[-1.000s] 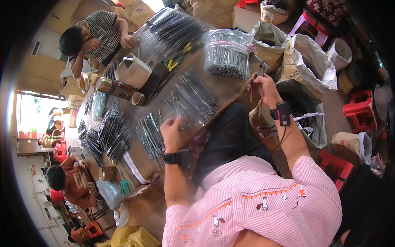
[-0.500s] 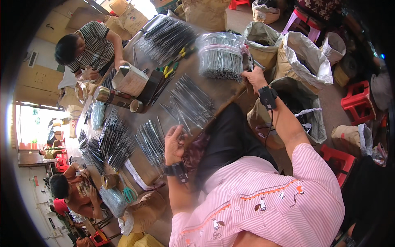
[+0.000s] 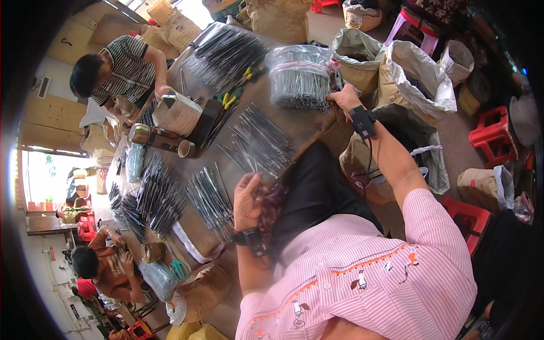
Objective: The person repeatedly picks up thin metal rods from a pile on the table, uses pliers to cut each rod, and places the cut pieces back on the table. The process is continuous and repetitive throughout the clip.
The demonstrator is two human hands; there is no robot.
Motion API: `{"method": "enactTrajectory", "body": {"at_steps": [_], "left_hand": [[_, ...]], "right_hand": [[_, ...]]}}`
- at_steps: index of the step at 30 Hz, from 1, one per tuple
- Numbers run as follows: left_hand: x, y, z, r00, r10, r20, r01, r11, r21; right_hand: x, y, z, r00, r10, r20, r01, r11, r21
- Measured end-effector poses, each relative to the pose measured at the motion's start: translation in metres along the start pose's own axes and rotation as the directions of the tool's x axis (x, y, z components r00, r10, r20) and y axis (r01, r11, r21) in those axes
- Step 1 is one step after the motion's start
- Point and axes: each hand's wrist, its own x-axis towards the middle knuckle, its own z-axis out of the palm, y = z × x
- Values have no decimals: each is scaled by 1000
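Note:
My left hand [image 3: 248, 203] is at the near edge of the table, its fingers curled and pinched. The fingertips are by the lower ends of a fanned-out pile of thin metal rods [image 3: 263, 136]; what they hold is too small to make out. My right hand [image 3: 344, 99] reaches forward to the right table edge, fingers closed at the side of a thick bundle of rods [image 3: 300, 85] wrapped in clear plastic with a pink tie. Whatever is inside that grip is hidden. Another row of dark rods [image 3: 209, 195] lies left of my left hand.
Pliers with yellow grips [image 3: 229, 99], a white box [image 3: 177, 113], a flask [image 3: 153, 137] and a big rod pile [image 3: 226, 54] occupy the table. Open sacks [image 3: 416, 73] and a red stool [image 3: 493, 136] stand right. Two people [image 3: 130, 62] [image 3: 107, 263] work at left.
My left hand has shifted slightly right, its fingers still curled by the rod ends. My right hand stays beside the wrapped bundle, and the whole view has shifted a little.

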Motion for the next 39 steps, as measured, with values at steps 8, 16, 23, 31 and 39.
{"method": "enactTrajectory", "body": {"at_steps": [8, 16, 23, 31, 39], "left_hand": [[-4, -6, -14, 1000, -21, -20, 20, 996, -89], [-8, -6, -15, 998, -51, -30, 47, 992, -114], [-27, -6, -30, 998, -54, -12, 53, 991, -126], [-36, -7, -33, 999, -4, 40, 8, 993, -116], [-48, -15, -12, 999, -36, 29, 41, 979, -200]], "right_hand": [[-40, -27, -29, 949, 193, 249, -287, 855, 432], [-50, -24, -34, 958, 130, 254, -241, 849, 470], [-59, -31, -53, 835, 217, 505, -508, 655, 560], [-57, -37, -60, 601, 37, 798, -791, 169, 588], [-94, -46, -59, 637, 62, 768, -744, 310, 592]]}}
